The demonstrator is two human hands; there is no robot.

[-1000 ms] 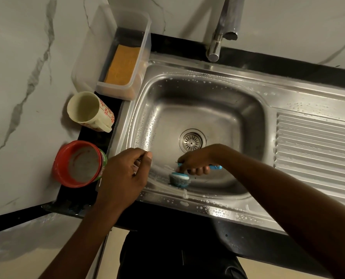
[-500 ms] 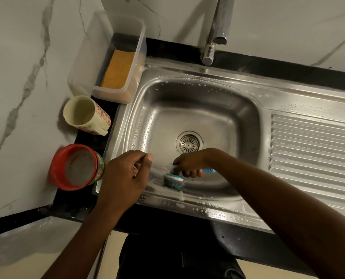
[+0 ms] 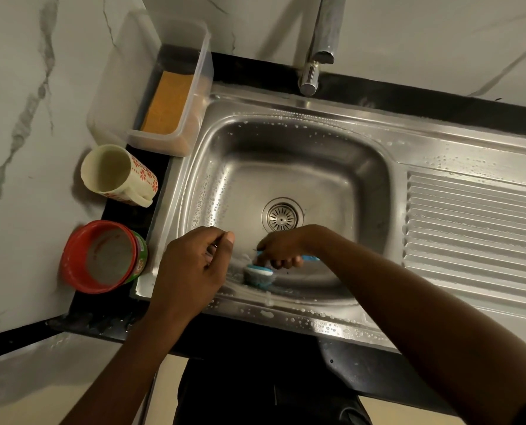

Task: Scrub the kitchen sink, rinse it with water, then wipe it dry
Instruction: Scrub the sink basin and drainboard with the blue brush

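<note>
The steel sink [image 3: 310, 133] is wet, with soap bubbles along its rim and left wall. Its round drain [image 3: 282, 217] sits in the middle of the basin floor. My right hand [image 3: 281, 248] is shut on the blue handle of a scrub brush [image 3: 259, 275], whose steel-wool head presses against the near wall of the basin in foam. My left hand [image 3: 194, 265] hovers over the sink's front-left corner in a loose fist; nothing visible is in it. The tap [image 3: 318, 53] stands over the back rim with no water running.
A ribbed drainboard [image 3: 476, 228] fills the right side. On the black counter strip at the left stand a clear plastic box [image 3: 200, 69] holding an orange sponge [image 3: 168, 102], a floral mug [image 3: 117, 176] and a red tub [image 3: 102, 256]. Marble walls rise behind and to the left.
The brush and my right hand have stayed at the near wall with small scrubbing shifts. My left hand holds its place. The camera view drifted slightly.
</note>
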